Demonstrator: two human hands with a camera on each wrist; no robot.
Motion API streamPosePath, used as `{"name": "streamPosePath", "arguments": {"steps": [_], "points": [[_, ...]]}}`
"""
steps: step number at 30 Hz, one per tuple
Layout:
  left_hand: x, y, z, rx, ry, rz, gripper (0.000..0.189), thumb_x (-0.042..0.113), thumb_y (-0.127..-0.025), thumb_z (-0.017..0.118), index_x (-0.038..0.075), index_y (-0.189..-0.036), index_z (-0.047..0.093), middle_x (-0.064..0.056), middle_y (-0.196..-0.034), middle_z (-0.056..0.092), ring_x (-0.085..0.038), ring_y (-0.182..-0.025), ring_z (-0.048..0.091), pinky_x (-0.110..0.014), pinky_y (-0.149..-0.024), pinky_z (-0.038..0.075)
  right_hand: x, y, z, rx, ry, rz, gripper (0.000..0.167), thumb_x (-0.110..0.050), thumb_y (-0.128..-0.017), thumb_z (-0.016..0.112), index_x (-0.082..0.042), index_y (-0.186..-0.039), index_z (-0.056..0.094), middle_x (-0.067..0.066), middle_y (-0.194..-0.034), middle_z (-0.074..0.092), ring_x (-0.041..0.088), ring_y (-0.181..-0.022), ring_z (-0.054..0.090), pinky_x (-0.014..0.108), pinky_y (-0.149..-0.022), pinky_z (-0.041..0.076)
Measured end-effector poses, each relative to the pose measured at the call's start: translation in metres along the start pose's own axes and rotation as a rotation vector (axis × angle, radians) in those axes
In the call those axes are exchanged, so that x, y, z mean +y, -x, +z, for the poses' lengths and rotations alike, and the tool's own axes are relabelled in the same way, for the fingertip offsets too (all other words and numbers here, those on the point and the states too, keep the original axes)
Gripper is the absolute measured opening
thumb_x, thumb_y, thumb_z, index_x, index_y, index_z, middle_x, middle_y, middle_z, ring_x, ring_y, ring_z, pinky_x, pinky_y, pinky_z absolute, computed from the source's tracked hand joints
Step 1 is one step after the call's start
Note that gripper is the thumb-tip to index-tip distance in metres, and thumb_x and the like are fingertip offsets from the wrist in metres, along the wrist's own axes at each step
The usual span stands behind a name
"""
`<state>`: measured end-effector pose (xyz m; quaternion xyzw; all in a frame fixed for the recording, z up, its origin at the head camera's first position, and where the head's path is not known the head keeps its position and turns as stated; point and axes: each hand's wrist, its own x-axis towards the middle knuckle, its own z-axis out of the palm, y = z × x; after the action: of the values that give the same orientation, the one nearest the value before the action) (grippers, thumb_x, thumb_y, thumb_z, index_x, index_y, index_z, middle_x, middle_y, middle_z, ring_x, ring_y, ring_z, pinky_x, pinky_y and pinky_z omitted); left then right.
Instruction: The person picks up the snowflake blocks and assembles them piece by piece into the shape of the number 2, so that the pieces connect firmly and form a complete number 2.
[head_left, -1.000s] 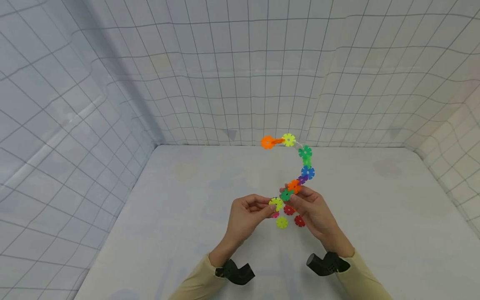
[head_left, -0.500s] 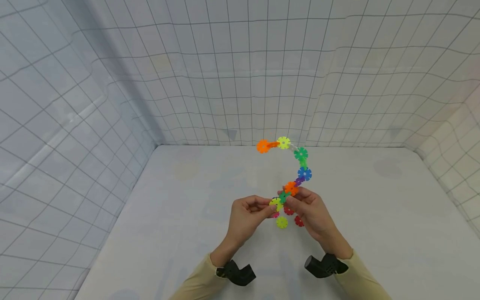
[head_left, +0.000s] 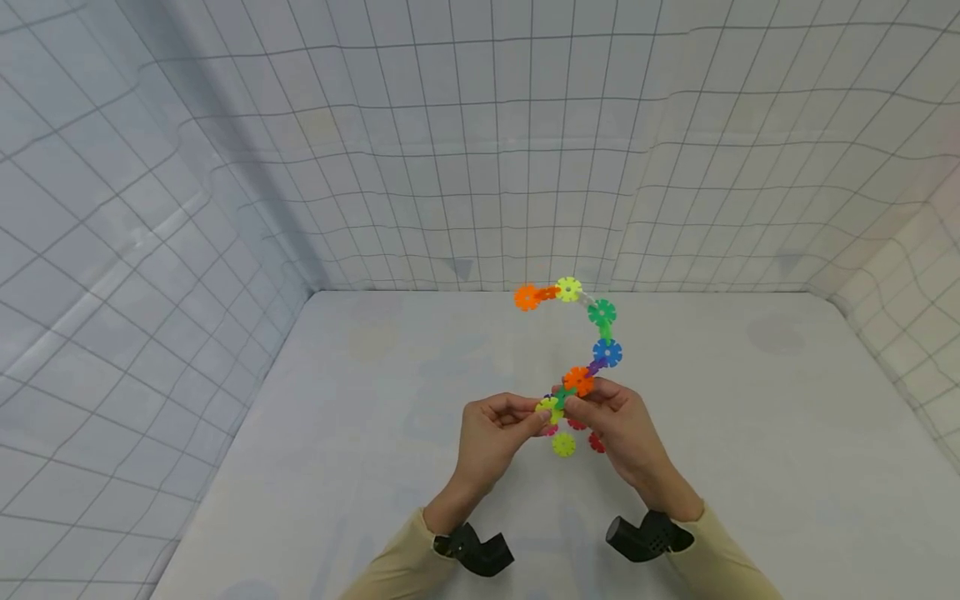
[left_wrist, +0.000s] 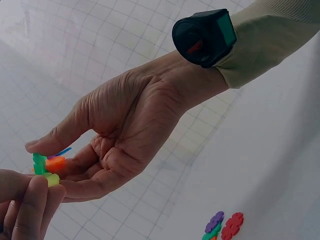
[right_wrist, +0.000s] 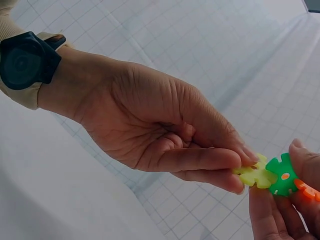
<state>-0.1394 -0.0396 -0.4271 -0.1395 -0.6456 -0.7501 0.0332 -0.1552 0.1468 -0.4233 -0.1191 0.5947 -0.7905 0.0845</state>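
Observation:
In the head view, my left hand [head_left: 487, 432] pinches a yellow notched flower-shaped disc [head_left: 549, 409] between thumb and fingers. My right hand [head_left: 628, 429] grips a green disc [head_left: 564, 397], the near end of a curved chain of linked discs. From there the chain passes an orange disc [head_left: 579, 381], a purple one, a blue disc [head_left: 607, 352] and others, ending at an orange disc [head_left: 527, 297]. At their notched edges the yellow disc [right_wrist: 257, 176] and green disc [right_wrist: 282, 175] meet in the right wrist view; how deeply they are slotted is unclear.
Loose discs lie on the white table [head_left: 360, 467] beneath the hands: a yellow-green disc [head_left: 564, 444], a red disc [head_left: 597, 442] and a pink disc [head_left: 551, 430], partly covered. Grid-patterned sheets [head_left: 480, 167] surround the table at the back and sides.
The right hand has brought the chain left and slightly down, so its green end disc, first apart, now meets the yellow disc. The left hand has stayed nearly still.

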Motion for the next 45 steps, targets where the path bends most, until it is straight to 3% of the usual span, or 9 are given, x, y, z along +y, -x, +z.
{"name": "streamPosePath", "arguments": {"steps": [6,11,22,27,32,35,39,42,45], "points": [[0.003,-0.004,-0.001,-0.028,0.032,-0.088,0.014,-0.006,-0.084,0.068,-0.013,-0.095,0.066,-0.024,-0.085,0.068,-0.050,-0.075,0.062,-0.038,-0.069,0.056,-0.001,0.000,0.000,0.010,0.051,-0.017,0.014,-0.003,-0.092,0.061,0.003,-0.103,0.066,0.005,-0.096,0.070,0.019,-0.088,0.064,0.031,-0.082,0.052],[0.022,-0.006,-0.003,-0.091,-0.052,-0.158,0.013,-0.002,-0.086,0.067,-0.012,-0.095,0.066,-0.020,-0.086,0.069,-0.049,-0.076,0.063,-0.036,-0.067,0.056,-0.001,-0.001,-0.001,0.016,0.087,-0.009,0.013,-0.004,-0.091,0.062,0.003,-0.101,0.065,0.005,-0.095,0.069,0.020,-0.085,0.063,0.030,-0.079,0.052],[0.039,-0.007,-0.010,-0.179,-0.224,-0.145,0.013,0.004,-0.088,0.067,-0.005,-0.096,0.070,-0.013,-0.086,0.068,-0.013,-0.069,0.063,-0.038,-0.062,0.056,0.000,-0.002,-0.002,-0.013,0.211,0.028,0.026,-0.011,-0.088,0.068,0.008,-0.106,0.063,0.007,-0.093,0.069,0.024,-0.085,0.064,0.033,-0.078,0.053],[0.039,-0.007,-0.011,-0.190,-0.273,-0.152,0.013,0.005,-0.087,0.068,-0.004,-0.095,0.071,-0.012,-0.084,0.069,-0.017,-0.066,0.063,-0.042,-0.063,0.056,0.001,-0.003,-0.004,-0.054,0.227,0.037,0.028,-0.012,-0.088,0.068,0.006,-0.109,0.063,0.010,-0.097,0.069,0.024,-0.089,0.065,0.035,-0.081,0.052],[0.041,-0.007,-0.010,-0.139,-0.296,-0.114,0.012,0.003,-0.087,0.068,-0.006,-0.094,0.070,-0.015,-0.083,0.068,-0.030,-0.067,0.064,-0.034,-0.061,0.056,0.002,-0.003,-0.005,-0.101,0.202,0.057,0.032,-0.007,-0.087,0.068,0.009,-0.113,0.059,0.015,-0.101,0.067,0.024,-0.090,0.066,0.035,-0.082,0.053],[0.040,-0.007,-0.008,-0.101,-0.291,-0.097,0.012,0.003,-0.087,0.068,-0.007,-0.094,0.070,-0.016,-0.083,0.068,-0.033,-0.067,0.063,-0.030,-0.059,0.055,0.003,-0.004,-0.006,-0.095,0.232,0.088,0.030,-0.008,-0.087,0.069,0.009,-0.110,0.060,0.017,-0.101,0.066,0.033,-0.088,0.066,0.042,-0.082,0.052],[0.032,-0.008,-0.008,-0.077,-0.281,-0.088,0.011,0.001,-0.086,0.068,-0.008,-0.093,0.069,-0.015,-0.085,0.068,-0.023,-0.065,0.063,-0.030,-0.058,0.055,0.005,-0.005,-0.006,-0.077,0.306,0.116,0.025,-0.013,-0.088,0.069,0.007,-0.101,0.064,0.014,-0.093,0.069,0.039,-0.080,0.064,0.049,-0.076,0.053],[0.017,-0.009,-0.010,-0.075,-0.255,-0.094,0.013,0.005,-0.087,0.069,-0.005,-0.094,0.071,-0.013,-0.087,0.069,-0.015,-0.065,0.062,-0.030,-0.058,0.055,0.005,-0.005,-0.006,-0.090,0.335,0.102,0.022,-0.013,-0.089,0.068,0.007,-0.097,0.064,0.013,-0.088,0.069,0.036,-0.078,0.064,0.045,-0.071,0.054],[-0.001,-0.012,-0.014,-0.080,-0.217,-0.104,0.017,0.012,-0.090,0.067,-0.002,-0.098,0.072,-0.011,-0.087,0.069,-0.022,-0.071,0.063,-0.032,-0.059,0.056,0.005,-0.006,-0.008,-0.114,0.350,0.079,0.019,-0.011,-0.091,0.065,0.007,-0.097,0.062,0.018,-0.088,0.067,0.035,-0.077,0.064,0.039,-0.067,0.054]]}}
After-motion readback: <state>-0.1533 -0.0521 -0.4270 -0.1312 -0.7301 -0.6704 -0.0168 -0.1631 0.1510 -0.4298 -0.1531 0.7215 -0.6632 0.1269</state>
